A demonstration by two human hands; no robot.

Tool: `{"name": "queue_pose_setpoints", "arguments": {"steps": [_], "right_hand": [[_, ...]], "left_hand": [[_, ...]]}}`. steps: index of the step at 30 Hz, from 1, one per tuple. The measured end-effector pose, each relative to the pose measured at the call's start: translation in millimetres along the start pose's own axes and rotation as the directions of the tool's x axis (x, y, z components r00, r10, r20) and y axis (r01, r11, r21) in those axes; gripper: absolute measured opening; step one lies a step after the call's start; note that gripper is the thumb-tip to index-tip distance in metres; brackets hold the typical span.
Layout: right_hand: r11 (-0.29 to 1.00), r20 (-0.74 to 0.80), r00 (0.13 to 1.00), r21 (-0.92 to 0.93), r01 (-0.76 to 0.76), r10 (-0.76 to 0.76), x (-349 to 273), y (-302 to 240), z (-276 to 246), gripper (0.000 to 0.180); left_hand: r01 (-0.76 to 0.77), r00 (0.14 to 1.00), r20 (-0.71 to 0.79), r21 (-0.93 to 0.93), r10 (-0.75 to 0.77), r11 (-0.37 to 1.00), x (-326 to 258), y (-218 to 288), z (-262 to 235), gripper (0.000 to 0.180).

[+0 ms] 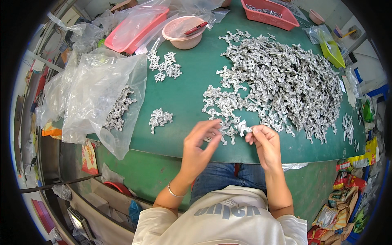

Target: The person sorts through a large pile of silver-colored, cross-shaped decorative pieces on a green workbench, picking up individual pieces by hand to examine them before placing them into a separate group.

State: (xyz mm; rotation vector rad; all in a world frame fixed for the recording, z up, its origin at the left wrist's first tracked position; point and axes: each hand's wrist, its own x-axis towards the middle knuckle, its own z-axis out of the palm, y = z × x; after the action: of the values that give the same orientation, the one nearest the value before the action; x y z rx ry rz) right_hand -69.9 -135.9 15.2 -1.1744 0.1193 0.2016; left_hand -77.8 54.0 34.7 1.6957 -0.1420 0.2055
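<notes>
Currently your right hand [263, 141] pinches a small silvery metal piece [243, 128] between thumb and fingertips, closed on it, just above the near edge of the green desk [188, 98]. Your left hand [200, 143] sits directly to the left of that piece, fingers curled loosely with the tips touching a small cluster of the same parts [226, 132]; whether it actually grips one you cannot tell. The held piece lies between the two hands, nearer the right, its long axis too small to read. Ahead and to the right: the big heap of metal parts [286, 81], its near fringe touching the spot where you work. Ahead and to the left: a small sorted clump [160, 118], well apart from the left hand, with bare desk between as open room. Further left: a clear plastic bag [102, 90] holding more parts, draped over the desk's edge. Far side: another clump [165, 65], a pink bowl [183, 32], a pink tray [136, 28], a red basket [269, 14]. Desk edge runs just under both wrists; little room toward you.
</notes>
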Motion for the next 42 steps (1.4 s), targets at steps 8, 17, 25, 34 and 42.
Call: {"name": "queue_pose_setpoints", "arguments": {"steps": [8, 17, 25, 34, 42], "right_hand": [[0.995, 0.033, 0.997, -0.062, 0.079, -0.077, -30.0, -16.2, 16.9, 0.011], [0.968, 0.066, 0.973, -0.111, 0.225, -0.219, -41.0, -25.0, 24.7, 0.009], [0.932, 0.079, 0.952, -0.193, 0.307, -0.297, -44.3, -26.4, 25.7, 0.010], [0.912, 0.082, 0.933, -0.195, 0.360, -0.350, -45.8, -26.9, 27.8, 0.010], [0.932, 0.076, 0.946, -0.167, 0.323, -0.314, -48.8, -29.1, 26.9, 0.010]], "left_hand": [[0.252, 0.959, 0.245, -0.510, -0.142, 0.823, -7.3, 11.4, 16.2, 0.029], [0.266, 0.950, 0.286, -0.522, -0.127, 0.811, -7.7, 16.8, 13.9, 0.027], [0.237, 0.953, 0.290, -0.549, -0.083, 0.802, -8.1, 18.8, 13.2, 0.026], [0.202, 0.961, 0.273, -0.559, -0.052, 0.804, -8.4, 19.0, 14.1, 0.025], [0.206, 0.959, 0.281, -0.574, -0.045, 0.792, -8.8, 20.8, 13.9, 0.026]]}}
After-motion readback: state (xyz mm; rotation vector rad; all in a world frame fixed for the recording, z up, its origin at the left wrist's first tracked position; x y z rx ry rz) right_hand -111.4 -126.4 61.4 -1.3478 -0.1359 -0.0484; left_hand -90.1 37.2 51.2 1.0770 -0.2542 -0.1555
